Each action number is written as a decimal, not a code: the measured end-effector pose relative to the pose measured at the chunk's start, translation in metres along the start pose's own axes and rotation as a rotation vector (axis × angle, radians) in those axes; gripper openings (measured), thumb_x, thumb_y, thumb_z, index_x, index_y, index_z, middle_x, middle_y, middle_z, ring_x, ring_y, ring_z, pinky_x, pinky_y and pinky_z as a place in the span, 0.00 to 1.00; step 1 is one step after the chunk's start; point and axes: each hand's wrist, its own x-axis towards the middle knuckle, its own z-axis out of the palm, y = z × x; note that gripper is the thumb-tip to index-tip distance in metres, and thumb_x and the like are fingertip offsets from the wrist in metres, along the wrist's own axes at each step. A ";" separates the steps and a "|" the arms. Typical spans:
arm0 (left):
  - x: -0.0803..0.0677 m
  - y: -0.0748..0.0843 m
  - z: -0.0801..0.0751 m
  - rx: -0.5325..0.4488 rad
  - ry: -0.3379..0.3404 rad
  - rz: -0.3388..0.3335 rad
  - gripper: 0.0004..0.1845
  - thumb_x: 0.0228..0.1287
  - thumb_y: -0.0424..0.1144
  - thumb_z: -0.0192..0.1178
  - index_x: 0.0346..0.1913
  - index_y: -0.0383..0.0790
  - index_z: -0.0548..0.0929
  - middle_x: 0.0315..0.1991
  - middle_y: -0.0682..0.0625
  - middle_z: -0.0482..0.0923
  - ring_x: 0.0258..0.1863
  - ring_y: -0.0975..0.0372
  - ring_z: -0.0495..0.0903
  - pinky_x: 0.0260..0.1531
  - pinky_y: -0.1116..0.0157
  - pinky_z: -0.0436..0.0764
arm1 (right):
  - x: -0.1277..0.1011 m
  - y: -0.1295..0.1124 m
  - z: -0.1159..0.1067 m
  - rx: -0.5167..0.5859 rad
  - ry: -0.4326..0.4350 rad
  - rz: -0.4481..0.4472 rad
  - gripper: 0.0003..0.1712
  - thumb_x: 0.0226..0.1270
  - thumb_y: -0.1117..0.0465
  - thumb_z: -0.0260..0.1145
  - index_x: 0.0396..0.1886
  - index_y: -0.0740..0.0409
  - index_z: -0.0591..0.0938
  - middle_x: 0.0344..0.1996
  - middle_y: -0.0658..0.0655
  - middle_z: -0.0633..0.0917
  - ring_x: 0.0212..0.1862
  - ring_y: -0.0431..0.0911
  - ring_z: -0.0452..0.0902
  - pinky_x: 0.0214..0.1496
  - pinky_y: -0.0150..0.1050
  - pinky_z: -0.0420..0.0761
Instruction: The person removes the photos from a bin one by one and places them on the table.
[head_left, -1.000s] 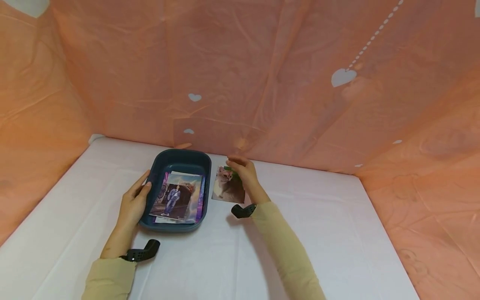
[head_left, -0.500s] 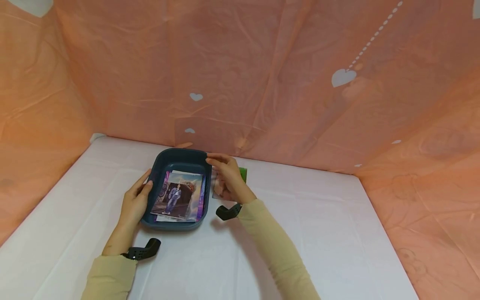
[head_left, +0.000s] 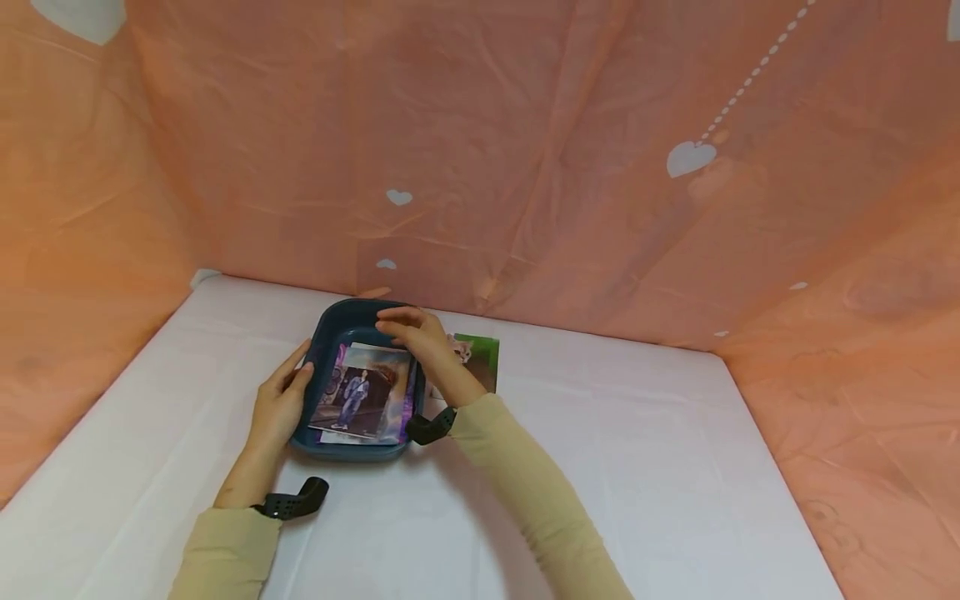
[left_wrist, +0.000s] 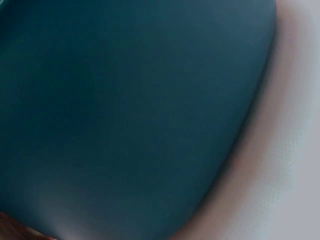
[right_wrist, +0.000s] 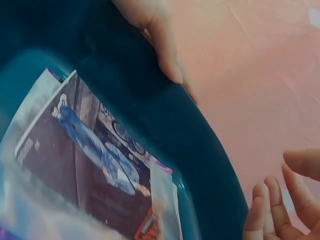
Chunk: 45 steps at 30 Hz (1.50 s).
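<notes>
Fingers of the right hand [head_left: 417,337] hang loosely spread, holding nothing, over the far end of a smooth, round-cornered dark teal plastic tray [head_left: 327,329]. The left hand [head_left: 279,406] lies with straight fingers against the tray's left wall. Inside sits a stack of glossy photo prints [head_left: 362,392], the top one showing a figure in blue. A cat photo [head_left: 477,354] lies flat just right of the tray on the white tablecloth [head_left: 637,467].

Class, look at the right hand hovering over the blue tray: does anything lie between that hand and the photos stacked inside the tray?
Nothing visible does. The right hand hangs over the far end of the tray, fingers loose and holding nothing, with the top photo uncovered below.
</notes>
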 end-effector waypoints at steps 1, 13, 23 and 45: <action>0.000 0.000 0.000 0.003 0.000 0.003 0.25 0.76 0.47 0.44 0.72 0.53 0.62 0.62 0.33 0.71 0.56 0.51 0.71 0.54 0.63 0.66 | 0.001 0.001 0.002 0.000 -0.010 0.003 0.18 0.64 0.59 0.67 0.52 0.61 0.83 0.50 0.55 0.84 0.52 0.50 0.79 0.58 0.50 0.75; 0.000 -0.001 0.001 0.000 -0.021 -0.003 0.25 0.76 0.49 0.43 0.73 0.54 0.61 0.62 0.33 0.71 0.56 0.50 0.71 0.52 0.63 0.67 | 0.007 0.013 0.022 -0.018 -0.040 0.117 0.16 0.66 0.58 0.65 0.49 0.61 0.84 0.48 0.57 0.85 0.51 0.52 0.79 0.57 0.46 0.76; -0.001 -0.001 0.001 -0.014 -0.024 -0.011 0.25 0.76 0.49 0.43 0.73 0.54 0.61 0.64 0.34 0.69 0.60 0.50 0.68 0.57 0.59 0.65 | 0.010 0.022 0.030 -0.232 -0.091 0.221 0.16 0.63 0.54 0.67 0.46 0.56 0.86 0.43 0.54 0.85 0.29 0.41 0.71 0.29 0.35 0.69; 0.000 -0.002 -0.001 -0.023 -0.035 0.006 0.25 0.76 0.48 0.43 0.73 0.53 0.61 0.66 0.33 0.66 0.64 0.47 0.65 0.64 0.50 0.62 | 0.010 0.023 0.029 -0.388 -0.360 0.194 0.17 0.67 0.57 0.63 0.50 0.61 0.84 0.46 0.58 0.85 0.37 0.42 0.80 0.33 0.29 0.73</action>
